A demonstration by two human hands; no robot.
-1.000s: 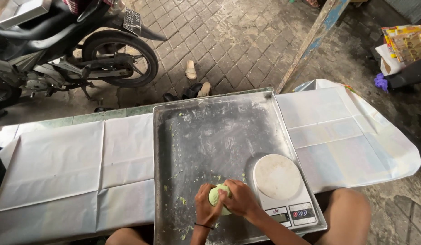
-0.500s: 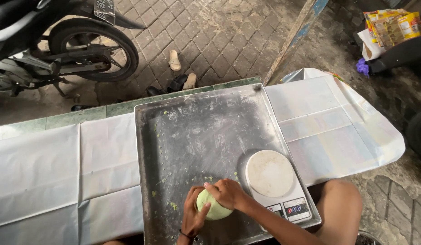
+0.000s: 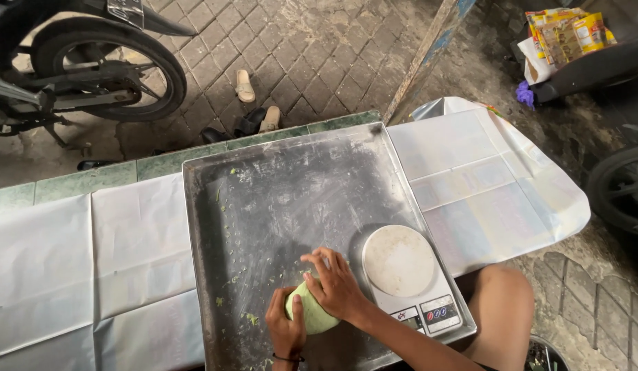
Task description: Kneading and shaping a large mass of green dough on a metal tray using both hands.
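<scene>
The lump of green dough [image 3: 312, 310] sits near the front edge of a big metal tray [image 3: 285, 192], caught between both of the person's hands. The left hand [image 3: 285, 331] cups it from the near side, fingers curled against its lower flank; the right hand [image 3: 335, 283] lies over the top and far side, fingers spread and pressing down. Both are closed on the dough rather than gripping it hard.

It looks soft and pliable, smooth-skinned and a bit tacky, judging from the green crumbs [image 3: 233, 278] stuck about the floured tray. It seems light enough for one palm, but would dent under fingertips, so I'd reckon it is best taken with cupped palms from both sides or scooped from underneath.

Just to the right, on the tray's corner, stands a small kitchen scale [image 3: 408, 275] with a round white plate, nothing on it. The tray rests on a table covered in white sheets [image 3: 72, 261]. Beyond, on the brick paving, a motorbike [image 3: 72, 75] and a few sandals [image 3: 245, 86].
</scene>
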